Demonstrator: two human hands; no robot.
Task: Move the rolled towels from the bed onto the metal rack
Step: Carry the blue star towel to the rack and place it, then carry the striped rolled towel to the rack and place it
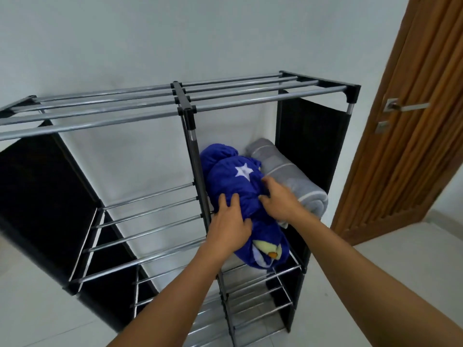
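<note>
Both hands, left (231,221) and right (280,199), fingers spread flat on blue rolled towel (240,186) mid-frame beside grey towel (288,176) on metal rack (150,98); could unroll or slide off front rails.

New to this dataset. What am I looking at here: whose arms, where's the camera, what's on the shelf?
There is no robot: a person works with bare hands, filmed by one wide-angle camera worn on the head, looking forward and down, so both arms reach in from the bottom edge. In front stands a metal rack of silver tubes with black fabric side panels, against a white wall; a wooden door is to the right. On the rack's upper right shelf lies a rolled grey towel. Beside it, to its left, is a rolled blue towel with a white star. The left hand and right hand both press on the blue one, fingers spread, settling it on the shelf.
</note>
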